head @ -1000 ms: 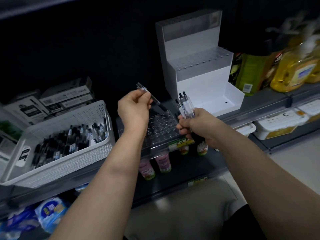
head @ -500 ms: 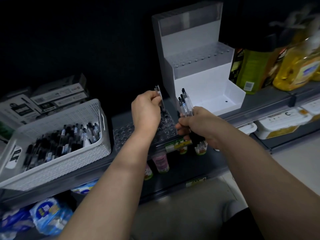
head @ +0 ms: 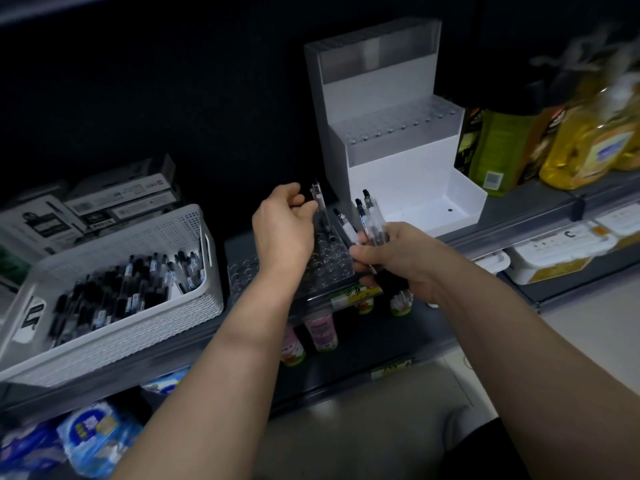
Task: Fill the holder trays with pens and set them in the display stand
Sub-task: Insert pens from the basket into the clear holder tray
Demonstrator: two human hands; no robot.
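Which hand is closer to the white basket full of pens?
Left. The left hand, pinching one pen, is over the clear holder tray, just right of the white basket; the right hand is farther right, gripping a bunch of pens.

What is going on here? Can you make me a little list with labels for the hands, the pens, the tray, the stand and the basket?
left hand: fingers pinch one upright pen over the holder tray's back rows
right hand: grips a bunch of pens that stick up out of the fist
holder tray: clear, on the shelf, the holes in view unfilled
display stand: white, stepped, behind the tray, no pens showing in it
basket: white, left of the tray, holds loose pens
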